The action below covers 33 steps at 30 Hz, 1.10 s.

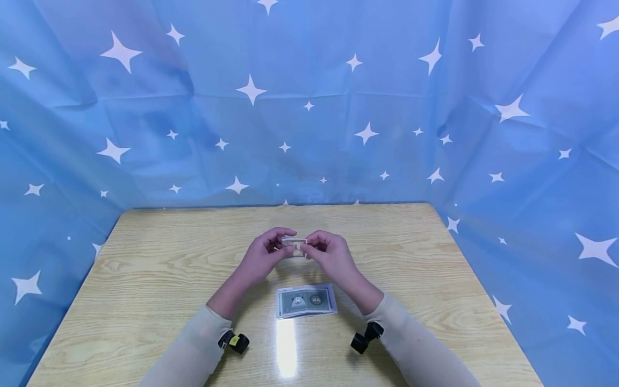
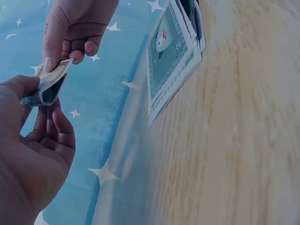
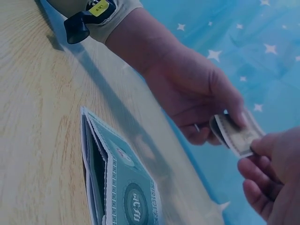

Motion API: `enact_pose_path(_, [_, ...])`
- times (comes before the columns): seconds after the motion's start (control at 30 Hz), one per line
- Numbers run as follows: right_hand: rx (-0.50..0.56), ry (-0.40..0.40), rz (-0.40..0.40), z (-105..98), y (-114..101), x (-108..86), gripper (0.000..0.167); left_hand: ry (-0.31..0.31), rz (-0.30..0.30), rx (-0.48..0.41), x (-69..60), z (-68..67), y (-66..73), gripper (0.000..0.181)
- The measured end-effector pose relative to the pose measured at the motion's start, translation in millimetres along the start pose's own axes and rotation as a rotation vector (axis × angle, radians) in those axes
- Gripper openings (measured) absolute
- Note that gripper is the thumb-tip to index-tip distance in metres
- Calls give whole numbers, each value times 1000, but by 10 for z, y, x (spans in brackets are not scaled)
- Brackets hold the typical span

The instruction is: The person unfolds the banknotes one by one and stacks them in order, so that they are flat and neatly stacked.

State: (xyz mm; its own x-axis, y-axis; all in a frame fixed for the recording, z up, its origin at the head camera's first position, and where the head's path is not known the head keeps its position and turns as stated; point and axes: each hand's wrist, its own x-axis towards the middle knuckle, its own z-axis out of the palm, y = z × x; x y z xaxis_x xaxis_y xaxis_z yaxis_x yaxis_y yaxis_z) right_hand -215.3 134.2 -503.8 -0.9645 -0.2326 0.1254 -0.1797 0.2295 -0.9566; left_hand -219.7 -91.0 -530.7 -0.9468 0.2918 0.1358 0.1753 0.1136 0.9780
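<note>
Between both hands, above the wooden table, is a small folded play banknote (image 1: 296, 243) with a cream printed face. My left hand (image 1: 263, 255) pinches its left end between thumb and fingers. On the opposite end, my right hand (image 1: 333, 255) pinches with thumb and fingers. In the left wrist view the note (image 2: 55, 77) shows a dark layer under its pale top face, bent over. Below the hands lies a small pile of green play banknotes (image 1: 306, 300) with a cartoon figure and a round emblem. The right wrist view shows the pile's notes (image 3: 131, 180) creased, their layers gaping at one edge.
The pile lies on a light wooden table (image 1: 169, 269), nearer me than the hands. A blue curtain with white stars (image 1: 309, 129) hangs behind the table and along both sides. Each sleeved wrist carries a small black camera, such as the left one (image 1: 234, 341).
</note>
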Motion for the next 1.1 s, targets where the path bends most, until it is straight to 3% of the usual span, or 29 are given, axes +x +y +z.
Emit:
enact_pose_path(0.27, [-16,18,0,-26,-20,-3,4,0,28,-33,-11,-35,9,27])
enact_pose_path(0.6, [-14,-60,-2,-11,1,-24,5,-136,-10,-100,-3,-14,-17,49])
enact_pose_path(0.87, [-14,-75,18,3,2,-38,5,-46,-27,-94,2,14,-59,38])
enact_pose_path(1.1, [-28,-60,24,2,5,-41,8,-9,-45,-92,0,10,-30,29])
